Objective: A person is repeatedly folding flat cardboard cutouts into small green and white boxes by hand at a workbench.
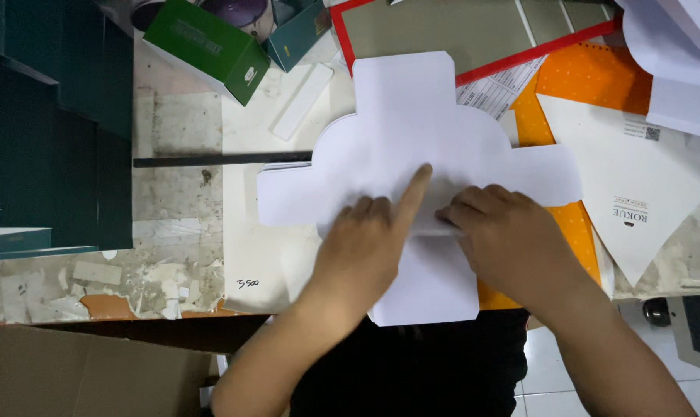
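Observation:
A white cross-shaped paper cutout (412, 131) with rounded shoulders lies flat on the worktable, on top of a stack of similar sheets. My left hand (369, 243) presses on its middle with the index finger stretched out and the other fingers curled. My right hand (497, 235) rests beside it, fingertips pinching a small fold or strip of the white paper at the centre. Both hands touch the sheet near its lower half, which hangs slightly over the table's front edge.
A green box (207, 46) and a teal box (297, 35) lie at the back. A red-framed grey board (458, 31), orange sheets (589, 77) and a white printed triangular card (636, 185) sit right. Dark green stacked boxes (49, 131) stand left. A brown carton (79, 374) is below.

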